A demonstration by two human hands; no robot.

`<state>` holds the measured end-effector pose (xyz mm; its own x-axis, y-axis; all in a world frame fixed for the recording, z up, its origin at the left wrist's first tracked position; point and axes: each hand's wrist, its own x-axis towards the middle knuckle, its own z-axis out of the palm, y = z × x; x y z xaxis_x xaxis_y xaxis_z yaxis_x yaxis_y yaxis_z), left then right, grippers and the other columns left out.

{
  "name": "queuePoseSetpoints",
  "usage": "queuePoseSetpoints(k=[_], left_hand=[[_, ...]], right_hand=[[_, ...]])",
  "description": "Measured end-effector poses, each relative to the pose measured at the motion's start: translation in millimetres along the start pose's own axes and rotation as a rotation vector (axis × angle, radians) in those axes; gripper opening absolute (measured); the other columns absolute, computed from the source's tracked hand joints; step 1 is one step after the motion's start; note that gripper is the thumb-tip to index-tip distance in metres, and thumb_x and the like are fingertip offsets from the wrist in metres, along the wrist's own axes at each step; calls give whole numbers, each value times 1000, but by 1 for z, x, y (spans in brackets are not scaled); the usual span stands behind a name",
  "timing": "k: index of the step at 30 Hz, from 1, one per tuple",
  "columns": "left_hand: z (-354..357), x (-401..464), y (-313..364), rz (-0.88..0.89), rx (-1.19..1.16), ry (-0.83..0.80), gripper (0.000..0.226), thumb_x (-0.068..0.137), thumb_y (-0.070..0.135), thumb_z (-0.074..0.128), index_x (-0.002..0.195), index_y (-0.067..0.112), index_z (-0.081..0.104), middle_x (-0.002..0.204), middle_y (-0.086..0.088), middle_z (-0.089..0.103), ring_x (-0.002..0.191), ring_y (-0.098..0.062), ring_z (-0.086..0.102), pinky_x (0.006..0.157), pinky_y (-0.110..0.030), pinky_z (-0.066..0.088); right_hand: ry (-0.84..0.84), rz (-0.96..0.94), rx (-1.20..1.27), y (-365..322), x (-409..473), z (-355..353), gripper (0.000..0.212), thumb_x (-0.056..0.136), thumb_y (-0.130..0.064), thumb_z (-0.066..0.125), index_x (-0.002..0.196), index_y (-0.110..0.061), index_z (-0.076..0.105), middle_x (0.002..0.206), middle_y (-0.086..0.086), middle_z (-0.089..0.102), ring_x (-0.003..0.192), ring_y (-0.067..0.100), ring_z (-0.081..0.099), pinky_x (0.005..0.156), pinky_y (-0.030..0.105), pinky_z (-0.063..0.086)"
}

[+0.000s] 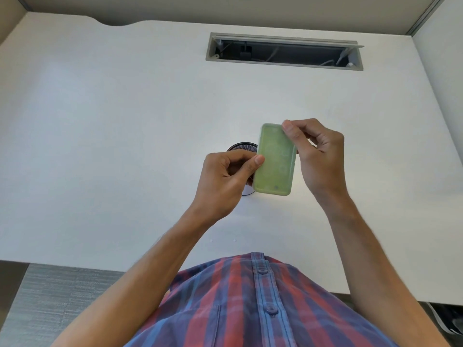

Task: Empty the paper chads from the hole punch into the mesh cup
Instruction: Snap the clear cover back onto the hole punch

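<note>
Nearest, I see my plaid shirt (253, 304) at the desk (125, 108) edge, then two tiny white specks (223, 239) on the desk, maybe chads. Further out, my left hand (225, 181) pinches the left edge of the green hole punch (274, 160), thumb on top; my right hand (318, 156) pinches its upper right edge. Punch is held flat side up, off the desk. Mesh cup (242, 147) sits beneath, mostly blocked by left hand and punch. Farthest, an open cable slot (284, 51).
</note>
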<state>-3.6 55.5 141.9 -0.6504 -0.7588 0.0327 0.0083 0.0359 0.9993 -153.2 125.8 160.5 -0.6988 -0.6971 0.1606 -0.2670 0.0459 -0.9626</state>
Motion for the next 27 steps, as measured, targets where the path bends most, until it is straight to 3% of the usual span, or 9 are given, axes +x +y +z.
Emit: queuePoseSetpoints(k=[6,9,12,14,16,19,22,24,27], left_hand=[[-2,1,1,-90,-3,-73,21,96,8,61,82,0,74,68,1,71,60,-11,63,58,-24,53],[0,2,1,-124,-26,-102,28,96,17,59,88,-7,70,73,-19,68,61,-19,65,57,-30,52],[1,4,1,-99,-48,-93,32,101,17,54,94,-12,65,76,-29,56,61,-19,57,53,-25,49],[1,4,2,-98,-53,-68,30,102,16,53,94,-10,66,76,-28,55,62,-17,56,53,-22,46],[1,4,3,-129,-93,-35,27,102,14,53,91,-6,67,74,-16,58,62,-16,57,53,-22,45],[-2,6,2,-149,-165,24,38,102,17,54,89,-18,56,77,-17,52,68,-26,54,57,-29,45],[-6,9,3,-149,-227,67,42,101,20,54,95,-22,53,83,-19,55,73,-29,58,59,-30,49],[-7,10,3,-165,-238,71,40,102,20,54,97,-20,56,86,-20,59,75,-31,63,59,-31,52],[-8,10,1,-187,-217,57,37,102,21,54,98,-16,60,86,-21,61,73,-32,64,58,-29,52]], right_hand=[[-66,-24,17,1,1,-3,15,95,-12,62,85,-17,72,85,-4,65,77,-4,59,64,11,43],[-82,-14,18,3,-3,0,15,95,-13,63,85,-17,72,85,-8,64,76,-5,59,63,11,42],[-95,2,37,4,-10,6,14,96,-14,63,86,-16,72,86,-5,66,78,-3,60,64,12,43],[-84,37,107,5,-13,8,12,96,-17,62,89,-15,72,92,1,69,82,-1,62,68,12,45],[-88,116,200,7,-17,10,15,95,-26,60,100,-18,72,103,2,71,91,4,64,73,15,48],[-170,240,312,15,-27,11,29,95,-38,52,116,-24,66,112,-6,71,104,10,66,81,27,55],[-307,378,493,22,-41,10,50,91,-47,52,130,-17,59,127,6,68,117,23,64,94,39,55],[-367,510,661,21,-49,10,63,83,-54,58,130,-13,59,125,11,69,110,26,68,87,35,57],[-408,607,770,20,-54,9,60,83,-54,56,125,-11,61,119,19,70,101,32,72,77,31,59]])
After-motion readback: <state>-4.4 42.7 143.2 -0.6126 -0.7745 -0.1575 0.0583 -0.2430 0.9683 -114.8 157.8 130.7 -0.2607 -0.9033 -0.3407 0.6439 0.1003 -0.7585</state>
